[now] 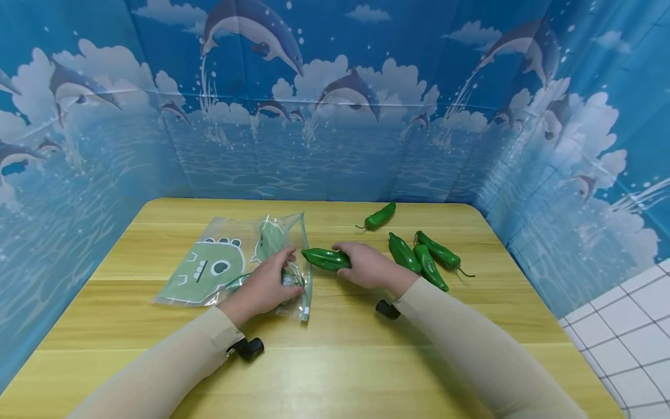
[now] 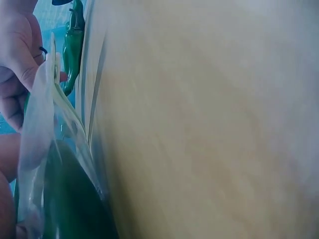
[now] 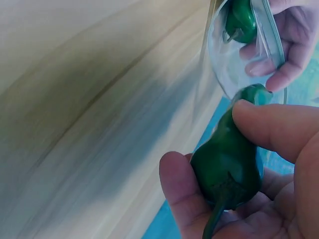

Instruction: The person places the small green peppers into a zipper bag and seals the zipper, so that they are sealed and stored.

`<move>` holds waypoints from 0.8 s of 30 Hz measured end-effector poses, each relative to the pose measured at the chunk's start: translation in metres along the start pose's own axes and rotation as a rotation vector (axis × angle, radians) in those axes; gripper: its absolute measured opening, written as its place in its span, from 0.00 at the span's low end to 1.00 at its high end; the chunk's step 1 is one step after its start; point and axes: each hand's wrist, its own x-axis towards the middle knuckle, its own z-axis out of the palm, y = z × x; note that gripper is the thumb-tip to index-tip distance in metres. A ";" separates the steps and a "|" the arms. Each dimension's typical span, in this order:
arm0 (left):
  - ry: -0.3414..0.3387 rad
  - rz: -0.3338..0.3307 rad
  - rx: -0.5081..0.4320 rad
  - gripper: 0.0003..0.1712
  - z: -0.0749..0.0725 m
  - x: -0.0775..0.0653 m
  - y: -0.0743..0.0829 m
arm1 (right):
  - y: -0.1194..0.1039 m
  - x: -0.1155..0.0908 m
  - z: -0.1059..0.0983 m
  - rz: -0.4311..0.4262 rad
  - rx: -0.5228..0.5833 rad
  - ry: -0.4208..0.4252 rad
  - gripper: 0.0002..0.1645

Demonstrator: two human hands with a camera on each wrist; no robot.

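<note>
A clear zip bag (image 1: pixel 201 270) with a green cartoon print lies on the left part of the table, its mouth toward the right. My left hand (image 1: pixel 264 288) grips it near the mouth, and the mouth stands apart in the right wrist view. Inside the bag a green pepper (image 3: pixel 241 22) shows through the plastic. My right hand (image 1: pixel 369 266) holds another green pepper (image 1: pixel 325 259) by its stem half, thumb on one side and fingers on the other. That pepper's tip points left, right at the bag's mouth.
Right of my right hand, several green peppers (image 1: pixel 430 267) lie close together on the wooden table (image 1: pixel 335 361). One more pepper (image 1: pixel 381 216) lies near the back edge. A dolphin-printed curtain (image 1: pixel 324 151) hangs behind the table and along its sides.
</note>
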 end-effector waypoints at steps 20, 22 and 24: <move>0.026 0.049 0.006 0.56 -0.001 -0.006 0.002 | -0.018 0.006 0.006 -0.021 -0.058 -0.006 0.32; 0.029 0.057 0.007 0.56 -0.001 -0.006 0.002 | -0.020 0.007 0.007 -0.029 -0.076 -0.004 0.32; 0.030 0.060 0.008 0.55 -0.001 -0.005 0.002 | -0.022 0.007 0.008 -0.029 -0.079 -0.006 0.33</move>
